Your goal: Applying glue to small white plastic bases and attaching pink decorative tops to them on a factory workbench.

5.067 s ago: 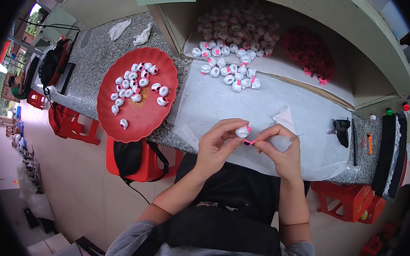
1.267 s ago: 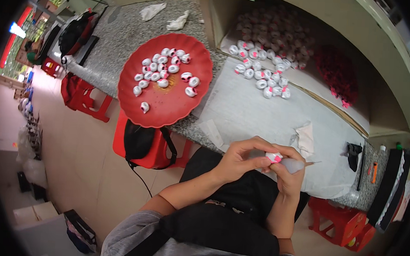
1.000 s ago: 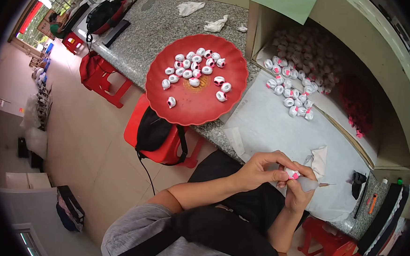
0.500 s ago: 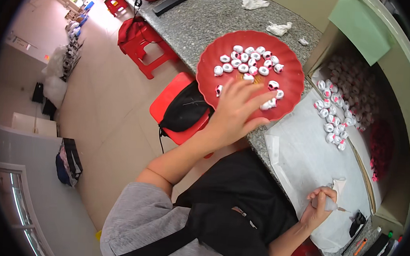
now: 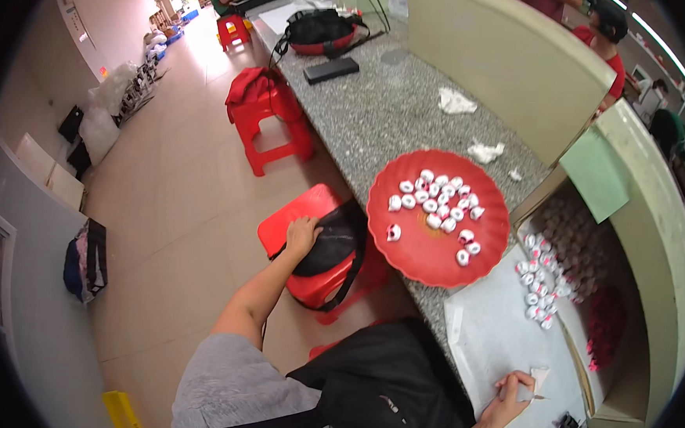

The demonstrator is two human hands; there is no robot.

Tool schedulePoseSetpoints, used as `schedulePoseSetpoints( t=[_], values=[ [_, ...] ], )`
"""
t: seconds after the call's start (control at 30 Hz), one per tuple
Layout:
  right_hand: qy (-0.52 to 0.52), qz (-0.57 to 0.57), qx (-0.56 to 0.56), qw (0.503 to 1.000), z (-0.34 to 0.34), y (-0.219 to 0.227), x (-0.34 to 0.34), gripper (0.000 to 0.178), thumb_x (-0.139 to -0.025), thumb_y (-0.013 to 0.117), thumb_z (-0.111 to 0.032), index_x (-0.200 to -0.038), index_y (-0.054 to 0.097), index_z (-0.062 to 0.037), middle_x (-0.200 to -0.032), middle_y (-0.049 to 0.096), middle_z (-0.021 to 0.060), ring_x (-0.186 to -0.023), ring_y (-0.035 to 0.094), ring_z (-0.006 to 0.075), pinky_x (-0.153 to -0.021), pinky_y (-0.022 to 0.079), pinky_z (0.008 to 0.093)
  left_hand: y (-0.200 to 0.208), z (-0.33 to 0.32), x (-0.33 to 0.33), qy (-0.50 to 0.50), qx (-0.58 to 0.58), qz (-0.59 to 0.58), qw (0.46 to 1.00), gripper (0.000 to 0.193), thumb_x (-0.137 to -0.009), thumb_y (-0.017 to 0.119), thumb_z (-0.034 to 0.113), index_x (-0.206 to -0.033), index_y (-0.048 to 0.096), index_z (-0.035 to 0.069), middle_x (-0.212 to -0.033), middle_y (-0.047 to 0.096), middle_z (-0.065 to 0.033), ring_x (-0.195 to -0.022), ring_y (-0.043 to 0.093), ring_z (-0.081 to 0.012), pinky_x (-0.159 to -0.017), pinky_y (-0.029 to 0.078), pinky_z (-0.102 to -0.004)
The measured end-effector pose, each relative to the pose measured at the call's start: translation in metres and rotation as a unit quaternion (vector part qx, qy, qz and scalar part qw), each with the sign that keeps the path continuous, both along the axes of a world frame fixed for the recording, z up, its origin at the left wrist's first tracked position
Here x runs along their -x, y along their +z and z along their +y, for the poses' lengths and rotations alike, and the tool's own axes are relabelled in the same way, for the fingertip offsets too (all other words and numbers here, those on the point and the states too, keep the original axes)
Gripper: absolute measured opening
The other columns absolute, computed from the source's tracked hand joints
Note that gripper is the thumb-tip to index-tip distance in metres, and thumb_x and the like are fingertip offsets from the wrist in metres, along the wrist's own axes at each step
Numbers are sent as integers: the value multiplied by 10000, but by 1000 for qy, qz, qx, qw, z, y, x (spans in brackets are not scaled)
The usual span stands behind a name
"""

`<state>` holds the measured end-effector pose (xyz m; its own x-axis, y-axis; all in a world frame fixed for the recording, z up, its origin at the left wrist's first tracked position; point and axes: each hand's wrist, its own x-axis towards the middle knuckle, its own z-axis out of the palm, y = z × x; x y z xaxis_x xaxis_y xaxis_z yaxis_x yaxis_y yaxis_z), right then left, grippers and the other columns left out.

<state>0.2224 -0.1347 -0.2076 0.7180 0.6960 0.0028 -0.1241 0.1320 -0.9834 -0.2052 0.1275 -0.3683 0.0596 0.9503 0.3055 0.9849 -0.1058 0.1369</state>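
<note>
Off the table's edge, my left hand [image 5: 302,235] reaches to a black cloth bag [image 5: 326,248] lying on a red plastic stool [image 5: 316,203]. Its fingers are curled at the bag's upper edge. Over the paper-covered worktop, my right hand [image 5: 508,397] grips a small translucent squeeze bottle [image 5: 521,394] with a thin needle tip. A scalloped red bowl [image 5: 410,257] on the granite table holds several small white, ring-like pieces [image 5: 433,190] with pink and dark marks. More such pieces [image 5: 538,281] lie heaped on the white paper [image 5: 485,317] beside the bowl.
A cardboard box [image 5: 577,350] with more small pieces stands at the right under a green paper sheet [image 5: 596,173]. Crumpled tissues [image 5: 456,102] and a dark case [image 5: 332,70] lie on the granite. Another red stool [image 5: 273,127] stands farther off; people sit in the background.
My left hand has left the bowl and moved left and down to the black bag. The view has shifted, showing more of the far room. My right hand still holds the bottle.
</note>
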Motion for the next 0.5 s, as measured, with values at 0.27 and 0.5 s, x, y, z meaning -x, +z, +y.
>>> schedulePoseSetpoints(
  t=[0.27,0.5],
  values=[
    [-6,-32,18,999,8,14,16,61,-712,512,3,-747,466,-20,-648,465,45,-545,437,104,-502,367,211,35,-15,24,7,-26,-14,1000,181,-758,506,255,-727,451,86,-518,510,-104,-522,536,-283,-490,392,-414],
    [-25,-17,9,1000,10,15,14,60,-706,515,9,-735,470,-17,-643,469,46,-538,442,105,-489,370,215,123,-39,41,29,-54,-200,978,200,-767,509,230,-726,491,35,-558,489,-182,-545,515,-324,-492,388,-373]
  ],
)
